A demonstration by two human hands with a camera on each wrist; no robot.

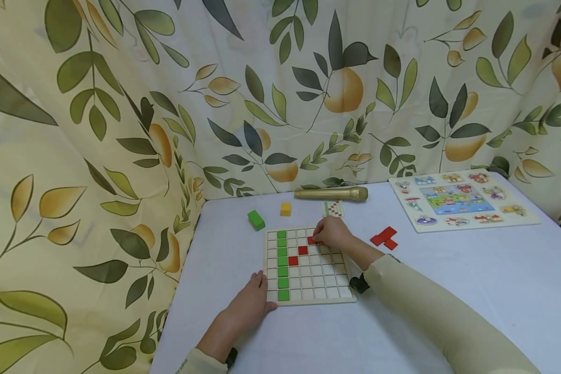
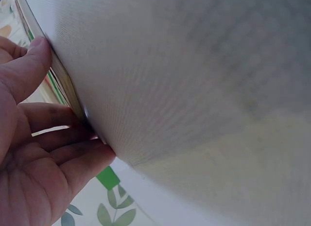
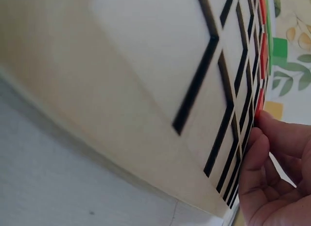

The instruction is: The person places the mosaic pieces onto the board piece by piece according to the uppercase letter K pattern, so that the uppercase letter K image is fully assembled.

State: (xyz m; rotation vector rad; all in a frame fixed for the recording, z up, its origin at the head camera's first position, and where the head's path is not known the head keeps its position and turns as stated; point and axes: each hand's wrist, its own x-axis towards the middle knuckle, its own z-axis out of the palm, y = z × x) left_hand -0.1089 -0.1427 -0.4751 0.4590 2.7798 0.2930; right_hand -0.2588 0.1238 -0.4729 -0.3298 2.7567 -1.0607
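Note:
A white gridded board (image 1: 320, 294) lies on the table before me. A column of green tiles (image 1: 282, 271) runs down its left part, and red tiles (image 1: 303, 250) climb diagonally to the right from that column. At the upper end of the diagonal, my right hand (image 1: 334, 232) pinches a red tile (image 1: 310, 240) with thumb and forefinger, right at the grid; in the right wrist view its fingertips meet at the red row's end. My left hand (image 1: 249, 300) rests along the board's left edge, fingers fairly straight, with the thumb by the lower left corner.
Loose red tiles (image 1: 384, 237) lie right of the board. Behind it are a green block (image 1: 256, 220), a yellow block (image 1: 285, 209), a small pattern card (image 1: 333, 209) and a gold microphone (image 1: 329, 194). A picture puzzle board (image 1: 458, 221) lies at the back right, before a patterned curtain (image 1: 280, 119).

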